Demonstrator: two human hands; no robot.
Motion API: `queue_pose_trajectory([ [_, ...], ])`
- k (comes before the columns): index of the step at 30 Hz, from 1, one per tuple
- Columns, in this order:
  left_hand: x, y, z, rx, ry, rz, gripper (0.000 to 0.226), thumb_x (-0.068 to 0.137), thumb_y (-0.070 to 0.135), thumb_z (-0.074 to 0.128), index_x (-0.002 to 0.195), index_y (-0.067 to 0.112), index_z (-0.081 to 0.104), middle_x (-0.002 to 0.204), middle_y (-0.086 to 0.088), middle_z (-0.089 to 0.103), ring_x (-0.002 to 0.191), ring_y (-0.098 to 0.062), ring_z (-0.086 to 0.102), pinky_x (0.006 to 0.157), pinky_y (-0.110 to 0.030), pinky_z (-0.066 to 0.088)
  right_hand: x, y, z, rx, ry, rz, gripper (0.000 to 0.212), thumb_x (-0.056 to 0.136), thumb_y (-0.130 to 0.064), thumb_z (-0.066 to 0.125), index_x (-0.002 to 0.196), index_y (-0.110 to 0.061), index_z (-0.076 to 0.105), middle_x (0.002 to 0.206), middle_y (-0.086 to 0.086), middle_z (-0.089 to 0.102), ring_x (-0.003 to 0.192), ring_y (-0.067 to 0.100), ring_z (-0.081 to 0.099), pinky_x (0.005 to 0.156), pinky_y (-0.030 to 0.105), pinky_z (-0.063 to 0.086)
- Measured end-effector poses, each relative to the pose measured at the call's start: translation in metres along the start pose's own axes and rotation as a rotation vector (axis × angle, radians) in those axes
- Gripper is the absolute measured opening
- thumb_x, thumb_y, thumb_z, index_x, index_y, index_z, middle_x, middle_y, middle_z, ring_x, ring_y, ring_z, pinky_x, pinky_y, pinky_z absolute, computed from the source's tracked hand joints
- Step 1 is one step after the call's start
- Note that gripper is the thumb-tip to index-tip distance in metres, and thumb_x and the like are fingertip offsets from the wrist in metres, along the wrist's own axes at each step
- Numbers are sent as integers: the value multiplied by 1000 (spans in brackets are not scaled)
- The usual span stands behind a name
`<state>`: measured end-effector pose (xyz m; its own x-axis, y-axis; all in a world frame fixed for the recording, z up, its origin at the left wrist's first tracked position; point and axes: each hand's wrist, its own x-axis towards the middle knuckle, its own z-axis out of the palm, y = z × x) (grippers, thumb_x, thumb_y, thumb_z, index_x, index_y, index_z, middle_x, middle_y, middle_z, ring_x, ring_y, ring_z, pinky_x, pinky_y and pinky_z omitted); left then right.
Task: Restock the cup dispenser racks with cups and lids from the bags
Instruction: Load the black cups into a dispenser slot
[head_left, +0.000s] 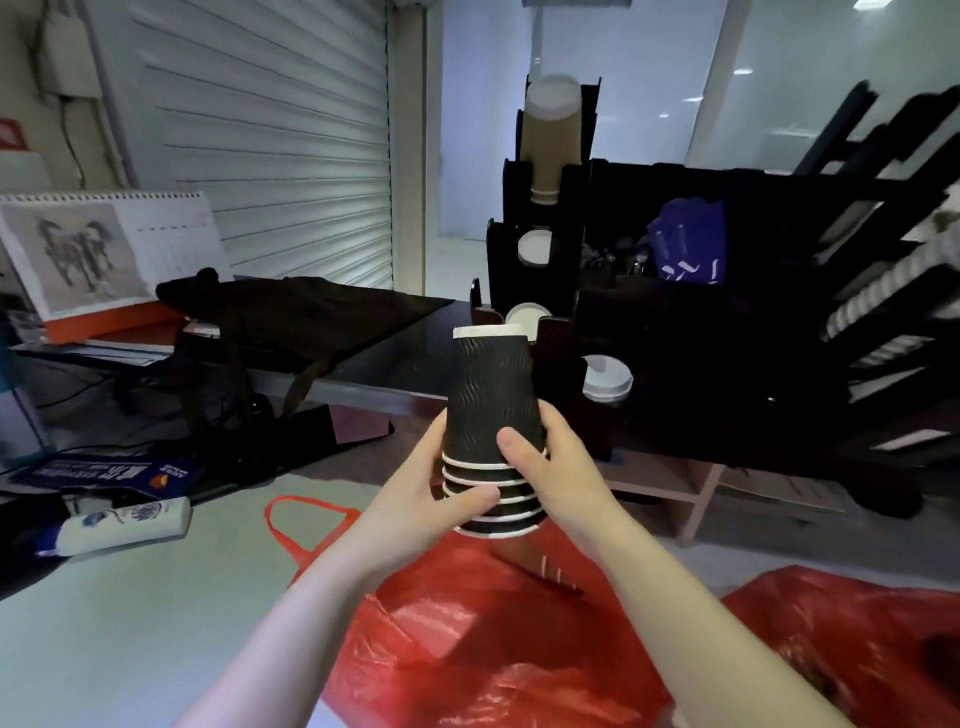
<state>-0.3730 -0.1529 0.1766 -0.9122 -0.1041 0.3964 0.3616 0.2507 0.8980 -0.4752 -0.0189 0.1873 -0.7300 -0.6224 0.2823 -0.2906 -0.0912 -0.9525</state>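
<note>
Shutter behind, left hand and right hand gripping cup stack

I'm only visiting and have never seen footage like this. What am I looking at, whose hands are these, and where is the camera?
There is no machine here. A person is working bare-handed, and the single picture comes from a wide-angle camera worn on their head, looking forward and down. That is why both forearms reach in from the bottom edge. The left hand and right hand together grip a nested stack of black paper cups, held mouths down. Below them lie red plastic bags on a pale table. Behind stands a dark dispenser rack holding a column of brown cups and some white lids. At the left are a desk calendar and a white tube.
</note>
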Motion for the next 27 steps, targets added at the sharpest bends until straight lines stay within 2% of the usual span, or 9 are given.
queue_pose_trajectory([
  [4, 16, 8, -5, 202, 38, 55, 79, 75, 32, 76, 138, 50, 31, 133, 23, 52, 122, 0, 50, 96, -22, 42, 9, -34, -24, -27, 39, -127, 61, 80, -29, 73, 134, -18, 45, 125, -3, 62, 114, 8, 59, 95, 29, 49],
  [7, 31, 25, -8, 431, 65, 119, 85, 67, 41, 75, 131, 64, 25, 126, 41, 47, 116, 16, 47, 86, -1, 37, 16, -71, -43, -18, 106, -241, 62, 73, -26, 72, 130, -22, 48, 120, -8, 62, 108, 2, 60, 82, 17, 50],
  [10, 56, 46, -16, 533, 108, 200, 87, 63, 45, 73, 134, 58, 26, 129, 40, 44, 121, 15, 42, 97, -8, 36, 23, -103, -59, -63, 120, -297, 62, 68, -24, 74, 125, -31, 50, 116, -6, 63, 105, 9, 62, 82, 26, 54],
  [13, 80, 70, -22, 318, 79, 277, 85, 65, 47, 74, 138, 47, 30, 139, 18, 46, 129, 1, 42, 108, -30, 36, 30, -127, -71, -42, 192, -378, 55, 63, -25, 76, 112, -38, 54, 114, -3, 63, 106, 18, 63, 84, 47, 56],
  [17, 112, 104, -28, -77, 170, 359, 52, 82, 57, 53, 132, 50, 38, 144, 9, 43, 130, 1, 40, 107, -26, 37, 44, -145, -83, 96, 371, -523, 57, 59, -32, 74, 111, -32, 51, 108, -2, 64, 101, 18, 65, 77, 43, 56],
  [19, 134, 110, -32, -102, 247, 337, 42, 93, 45, 49, 133, 43, 40, 145, 9, 43, 128, 4, 41, 106, -23, 35, 55, -151, -86, 112, 475, -589, 59, 62, -32, 74, 114, -30, 47, 114, 5, 60, 101, 19, 63, 82, 44, 56],
  [21, 156, 107, -34, 64, 340, 280, 44, 98, 24, 46, 141, 29, 36, 146, 4, 40, 131, -1, 39, 105, -18, 31, 70, -158, -87, 90, 556, -672, 61, 68, -28, 75, 119, -24, 42, 116, 8, 55, 99, 13, 61, 83, 35, 55],
  [23, 174, 95, -33, 314, 412, 185, 53, 97, 19, 47, 146, 20, 29, 150, 0, 35, 137, -9, 32, 105, -20, 25, 87, -162, -87, 12, 592, -716, 63, 71, -24, 76, 121, -21, 39, 116, 4, 52, 99, 6, 59, 82, 24, 53],
  [27, 199, 73, -26, 662, 412, 179, 68, 88, 24, 56, 147, 15, 23, 150, -4, 34, 136, -17, 32, 100, -23, 23, 122, -168, -90, -232, 551, -708, 65, 68, -29, 79, 119, -31, 40, 114, -13, 52, 107, 9, 56, 91, 29, 50],
])
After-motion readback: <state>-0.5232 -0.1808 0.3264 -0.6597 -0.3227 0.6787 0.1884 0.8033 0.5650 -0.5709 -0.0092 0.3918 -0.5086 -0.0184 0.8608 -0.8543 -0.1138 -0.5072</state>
